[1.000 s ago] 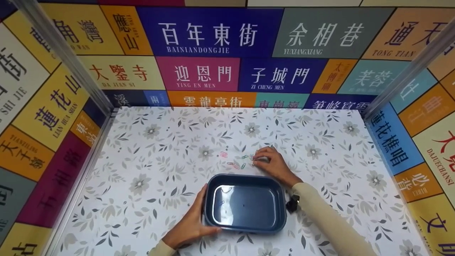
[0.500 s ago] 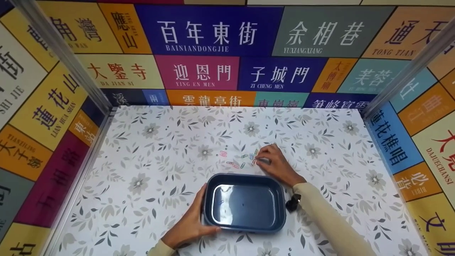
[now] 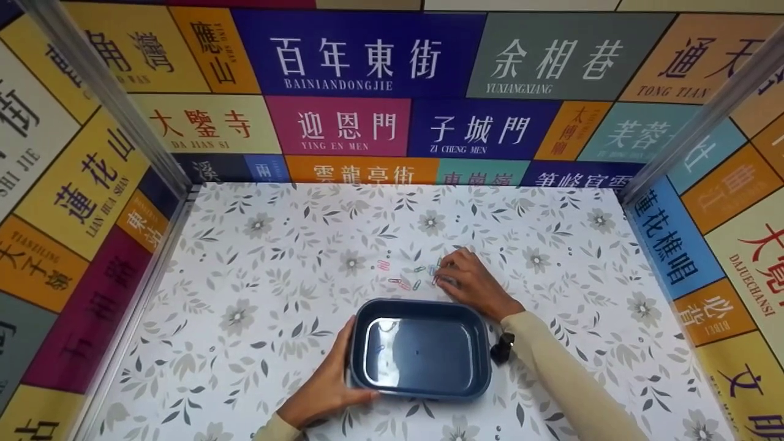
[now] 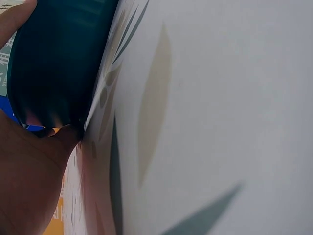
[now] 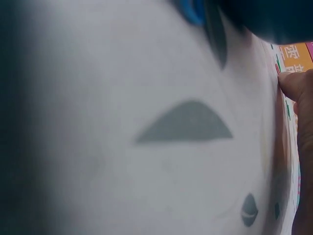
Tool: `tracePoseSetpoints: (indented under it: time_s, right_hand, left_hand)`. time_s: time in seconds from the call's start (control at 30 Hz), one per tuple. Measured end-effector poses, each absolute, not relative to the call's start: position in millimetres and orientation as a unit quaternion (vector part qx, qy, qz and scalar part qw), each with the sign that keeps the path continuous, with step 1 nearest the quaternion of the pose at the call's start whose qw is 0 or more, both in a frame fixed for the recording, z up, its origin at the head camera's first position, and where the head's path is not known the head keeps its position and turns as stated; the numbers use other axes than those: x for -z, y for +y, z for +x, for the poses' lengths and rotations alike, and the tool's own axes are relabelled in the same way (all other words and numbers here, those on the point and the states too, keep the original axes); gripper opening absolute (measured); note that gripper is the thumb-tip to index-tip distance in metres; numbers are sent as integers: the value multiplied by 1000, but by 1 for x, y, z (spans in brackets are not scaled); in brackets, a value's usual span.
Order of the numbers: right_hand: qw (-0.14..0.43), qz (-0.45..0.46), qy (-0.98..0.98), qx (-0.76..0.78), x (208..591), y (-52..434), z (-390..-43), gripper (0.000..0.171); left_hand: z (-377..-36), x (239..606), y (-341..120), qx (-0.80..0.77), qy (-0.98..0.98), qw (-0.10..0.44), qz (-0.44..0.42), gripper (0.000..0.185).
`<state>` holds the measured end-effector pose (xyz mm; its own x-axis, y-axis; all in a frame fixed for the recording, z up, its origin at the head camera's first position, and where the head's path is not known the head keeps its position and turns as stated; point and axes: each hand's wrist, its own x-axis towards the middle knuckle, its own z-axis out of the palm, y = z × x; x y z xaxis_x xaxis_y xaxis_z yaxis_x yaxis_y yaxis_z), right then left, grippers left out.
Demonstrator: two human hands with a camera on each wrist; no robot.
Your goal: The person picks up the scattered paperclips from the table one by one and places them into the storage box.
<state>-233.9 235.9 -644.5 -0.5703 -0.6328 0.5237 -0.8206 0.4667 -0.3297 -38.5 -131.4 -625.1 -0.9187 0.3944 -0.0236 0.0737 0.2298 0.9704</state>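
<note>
While lit evenly from above, shows a floral-patterned table walled on three sides by panels of coloured street-name signs. Holds, near the middle of the table's near edge, a dark blue rectangular tray, upright, with nothing clearly visible inside. Has the left hand wrapped round the tray's near left corner, thumb along the left wall and fingers curled under the near rim; confirmed from the left wrist view, where the tray presses against the palm. Places the right hand just beyond the tray's far right corner, palm down on the table, fingertips bent onto the right end of a small scatter of coloured paper clips; cannot tell whether a clip is actually pinched, too small and hidden under the fingers. Leaves one pink clip slightly apart, toward the far left of the scatter. Shows a small black object at the right wrist, beside the tray's right wall.
</note>
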Motion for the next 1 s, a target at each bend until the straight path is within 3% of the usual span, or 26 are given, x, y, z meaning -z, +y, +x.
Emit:
tracePoseSetpoints:
  time_s: [0.27,1.0]
  right_hand:
    - [133,418,-843,-312,649,238,-235,12]
    - [147,416,-820,-364,651,228,-234,6]
  left_hand:
    - [-38,624,-131,-604,772,141,143,146]
    - [-38,625,-131,-603,770,140,154,147]
